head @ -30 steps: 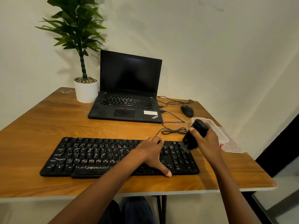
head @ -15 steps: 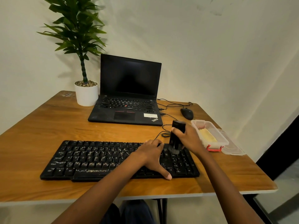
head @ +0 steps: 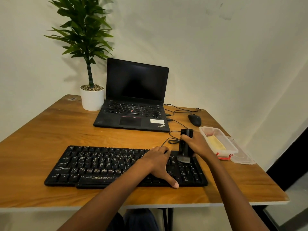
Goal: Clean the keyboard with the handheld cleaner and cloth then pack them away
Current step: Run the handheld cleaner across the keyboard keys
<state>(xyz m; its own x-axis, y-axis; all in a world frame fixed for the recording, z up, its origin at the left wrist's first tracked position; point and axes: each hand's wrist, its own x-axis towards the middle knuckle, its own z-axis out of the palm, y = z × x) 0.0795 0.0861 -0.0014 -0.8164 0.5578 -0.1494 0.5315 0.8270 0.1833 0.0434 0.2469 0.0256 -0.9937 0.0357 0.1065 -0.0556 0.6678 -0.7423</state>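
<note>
Keyboard (head: pixel 100 165) sits near the table's (head: pixel 50 130) front edge. Left hand (head: pixel 158 162) lies spread flat on the keys, holding nothing. Right hand (head: pixel 196 144) is wrapped round the upright cleaner (head: pixel 184 147), brush end on the right-side keys. Yellow cloth (head: pixel 215 143) sits in the clear box (head: pixel 233 147).

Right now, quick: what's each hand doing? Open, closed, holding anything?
Left hand: open, resting palm down on the black keyboard.
Right hand: gripping the black handheld cleaner, brush end down at the keys.
</note>
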